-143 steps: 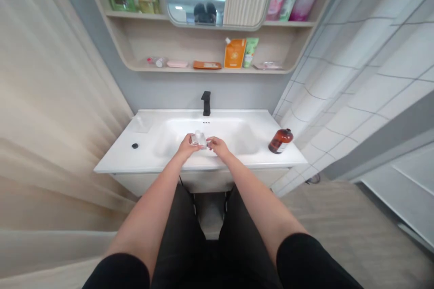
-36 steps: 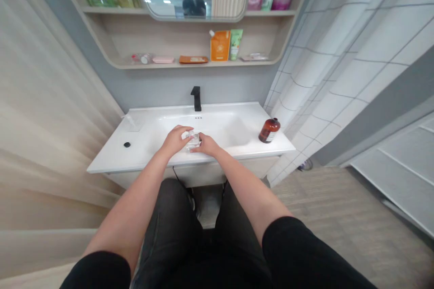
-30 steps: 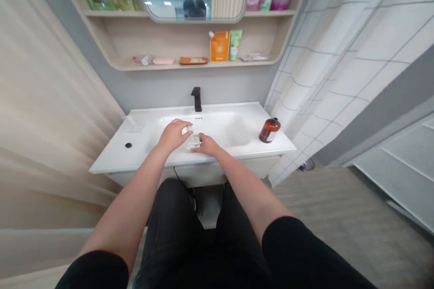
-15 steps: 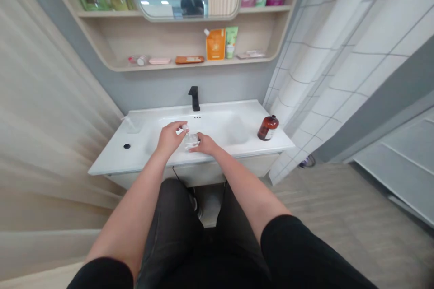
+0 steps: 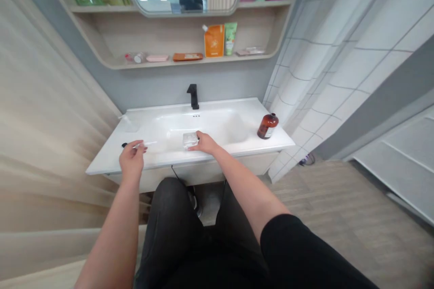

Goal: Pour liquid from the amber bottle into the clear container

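Note:
My left hand (image 5: 132, 159) is at the left side of the counter, its fingers closed on a white pump head. The pump's thin pale tube (image 5: 150, 143) points right, toward the basin. Over the front of the basin, my right hand (image 5: 206, 142) grips a small clear bottle (image 5: 190, 140) by its right side. Beyond my left hand, partly hidden by it, a small black cap or plug (image 5: 124, 145) lies on the counter. Farther back stands a clear dispenser (image 5: 130, 125) with a pale spout. A brown bottle (image 5: 267, 126) with a white label stands at the counter's right end.
The white basin (image 5: 233, 128) has a black faucet (image 5: 193, 96) at its back edge. Above it, a shelf (image 5: 152, 64) holds an orange pouch (image 5: 214, 41), a green tube (image 5: 230, 39) and small packets. A curtain (image 5: 50, 122) hangs on the left; a tiled wall stands right.
My left hand has moved left, away from the clear bottle, and the pump's tube now shows clear of it. My right hand still holds the bottle in nearly the same spot.

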`<act>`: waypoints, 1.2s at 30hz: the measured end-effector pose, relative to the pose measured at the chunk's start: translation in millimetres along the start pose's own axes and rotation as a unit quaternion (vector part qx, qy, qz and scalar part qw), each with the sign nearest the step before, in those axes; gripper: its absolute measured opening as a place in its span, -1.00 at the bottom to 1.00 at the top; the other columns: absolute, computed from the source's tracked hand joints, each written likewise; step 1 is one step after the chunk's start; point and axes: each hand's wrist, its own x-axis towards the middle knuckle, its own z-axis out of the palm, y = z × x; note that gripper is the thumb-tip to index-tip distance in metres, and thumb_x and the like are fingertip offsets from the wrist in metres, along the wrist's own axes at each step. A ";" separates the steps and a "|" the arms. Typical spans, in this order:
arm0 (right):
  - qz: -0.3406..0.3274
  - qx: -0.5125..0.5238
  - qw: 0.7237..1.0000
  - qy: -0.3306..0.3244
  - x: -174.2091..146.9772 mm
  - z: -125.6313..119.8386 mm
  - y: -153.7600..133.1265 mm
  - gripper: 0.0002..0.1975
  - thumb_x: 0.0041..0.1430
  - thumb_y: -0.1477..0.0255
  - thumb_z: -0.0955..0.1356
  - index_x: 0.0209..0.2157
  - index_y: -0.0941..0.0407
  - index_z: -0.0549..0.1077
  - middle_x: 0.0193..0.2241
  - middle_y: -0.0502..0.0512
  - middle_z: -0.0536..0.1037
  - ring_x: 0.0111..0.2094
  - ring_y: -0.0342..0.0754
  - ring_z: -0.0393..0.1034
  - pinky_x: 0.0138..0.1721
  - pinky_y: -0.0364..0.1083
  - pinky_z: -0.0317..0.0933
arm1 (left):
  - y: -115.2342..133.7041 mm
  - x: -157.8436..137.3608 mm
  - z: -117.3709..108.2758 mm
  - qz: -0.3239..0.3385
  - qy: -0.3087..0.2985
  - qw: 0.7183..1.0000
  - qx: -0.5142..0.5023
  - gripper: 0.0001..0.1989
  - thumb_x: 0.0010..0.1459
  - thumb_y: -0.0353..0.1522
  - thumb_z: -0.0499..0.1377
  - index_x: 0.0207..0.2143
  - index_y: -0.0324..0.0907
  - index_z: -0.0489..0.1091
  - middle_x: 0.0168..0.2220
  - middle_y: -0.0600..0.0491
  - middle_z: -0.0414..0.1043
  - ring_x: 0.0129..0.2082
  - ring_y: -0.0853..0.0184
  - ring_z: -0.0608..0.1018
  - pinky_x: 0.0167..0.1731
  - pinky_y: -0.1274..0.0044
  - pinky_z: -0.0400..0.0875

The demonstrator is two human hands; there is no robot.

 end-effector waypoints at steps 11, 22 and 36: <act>-0.012 0.016 1.000 -0.010 3.3 3.8 7.5 -0.35 -0.12 0.03 0.71 -0.14 0.05 0.48 -0.26 0.02 0.63 -0.26 0.05 0.51 -0.20 -0.06 0.31 | -49.9 20.2 -67.9 0.037 0.018 0.953 0.299 -0.66 0.13 -0.14 0.27 -0.09 -0.08 0.53 -0.29 0.04 0.56 -0.16 0.09 0.64 0.07 0.21 0.55; 0.004 0.012 1.000 -0.014 2.5 2.3 3.6 -0.33 -0.15 0.02 0.71 -0.14 0.05 0.47 -0.26 0.01 0.63 -0.27 0.04 0.49 -0.21 -0.06 0.30 | -80.4 25.5 -71.6 0.131 0.035 0.936 0.324 -0.74 0.21 -0.15 0.24 -0.19 -0.14 0.48 -0.08 -0.12 0.55 0.05 0.03 0.58 0.24 0.14 0.47; 0.005 0.007 1.000 -0.010 3.0 2.9 4.2 -0.33 -0.16 0.00 0.70 -0.16 0.04 0.46 -0.24 0.01 0.63 -0.26 0.04 0.50 -0.21 -0.06 0.31 | -71.3 22.8 -80.6 0.196 0.004 0.932 0.306 -0.75 0.19 -0.22 0.26 -0.12 -0.14 0.50 0.13 -0.20 0.52 0.25 -0.06 0.52 0.38 0.08 0.34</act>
